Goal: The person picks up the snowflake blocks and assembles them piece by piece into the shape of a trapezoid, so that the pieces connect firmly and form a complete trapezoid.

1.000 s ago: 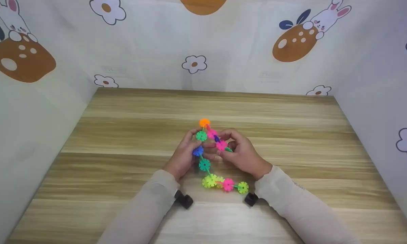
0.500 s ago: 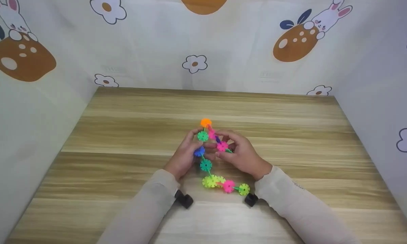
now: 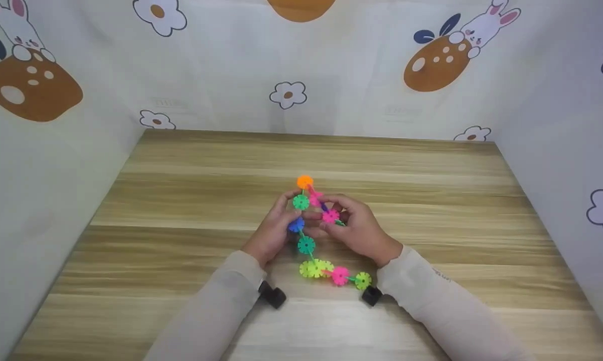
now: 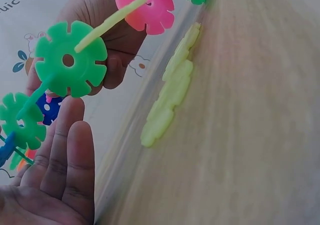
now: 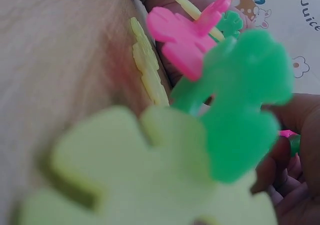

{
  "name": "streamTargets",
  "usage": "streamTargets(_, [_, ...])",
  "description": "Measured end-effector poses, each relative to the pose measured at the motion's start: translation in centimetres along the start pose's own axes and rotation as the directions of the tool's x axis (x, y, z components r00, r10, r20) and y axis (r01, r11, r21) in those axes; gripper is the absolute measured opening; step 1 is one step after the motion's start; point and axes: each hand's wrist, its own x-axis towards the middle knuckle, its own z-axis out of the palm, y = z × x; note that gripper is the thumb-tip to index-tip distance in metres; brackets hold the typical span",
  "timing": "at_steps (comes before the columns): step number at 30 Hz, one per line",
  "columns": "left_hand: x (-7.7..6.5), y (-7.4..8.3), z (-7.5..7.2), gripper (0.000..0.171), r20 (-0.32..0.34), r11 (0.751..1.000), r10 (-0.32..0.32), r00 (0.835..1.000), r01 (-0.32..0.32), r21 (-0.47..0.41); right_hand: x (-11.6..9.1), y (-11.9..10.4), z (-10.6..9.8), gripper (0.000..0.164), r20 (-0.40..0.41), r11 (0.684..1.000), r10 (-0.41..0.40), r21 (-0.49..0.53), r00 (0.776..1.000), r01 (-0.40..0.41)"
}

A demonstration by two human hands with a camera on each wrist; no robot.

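Note:
A chain of colourful interlocking plastic discs [image 3: 306, 245] hangs between both hands above the table. My left hand [image 3: 271, 230] holds its left side, the thumb at the blue disc [image 3: 296, 224] and a fingertip beside a green disc [image 3: 301, 202]. With thumb and index finger, my right hand [image 3: 364, 230] pinches the other side by a pink disc [image 3: 330, 216] and a partly hidden green one. An orange disc [image 3: 305, 181] tops the chain. The lower end runs right to a pink disc [image 3: 340, 276] and a yellow-green disc [image 3: 363, 281]. In the left wrist view, left-hand fingers extend upward.
A yellow-green disc [image 4: 167, 102] lies flat on the wood-grain table [image 3: 206, 190]; whether it joins the chain I cannot tell. Printed cloth walls [image 3: 351, 65] stand behind and at both sides. Black wrist mounts [image 3: 273, 295] sit under the cuffs.
The chain has shifted slightly right, its lower end a little nearer the person. The right index finger has lowered slightly. Both hands keep their hold.

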Motion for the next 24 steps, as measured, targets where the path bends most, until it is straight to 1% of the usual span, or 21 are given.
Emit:
streamTargets(2, [0.07,-0.01,0.03,0.047,-0.003,1.000,-0.006,1.000,0.006,0.001,0.00,0.09,0.01,0.049,-0.003,1.000,0.001,0.015,1.000,-0.001])
streamTargets(7, [0.11,-0.01,0.03,0.046,-0.010,0.999,-0.016,1.000,0.017,0.031,0.01,0.11,0.00,0.046,-0.005,0.999,0.001,0.033,1.000,-0.001])
streamTargets(14, [0.19,-0.10,0.10,0.046,-0.026,1.000,-0.003,1.000,0.004,0.008,0.04,-0.09,-0.01,0.049,-0.030,0.999,0.027,-0.038,0.999,-0.028])
streamTargets(19, [0.17,-0.09,0.04,0.045,-0.034,1.000,-0.006,0.999,0.007,0.013,0.06,-0.28,0.00,0.050,-0.033,0.998,0.041,-0.045,0.999,-0.042])
streamTargets(24, [0.13,-0.11,-0.12,0.045,-0.010,1.000,-0.008,1.000,0.009,0.021,0.02,-0.34,0.01,0.048,-0.051,0.998,0.011,-0.061,0.999,-0.014])
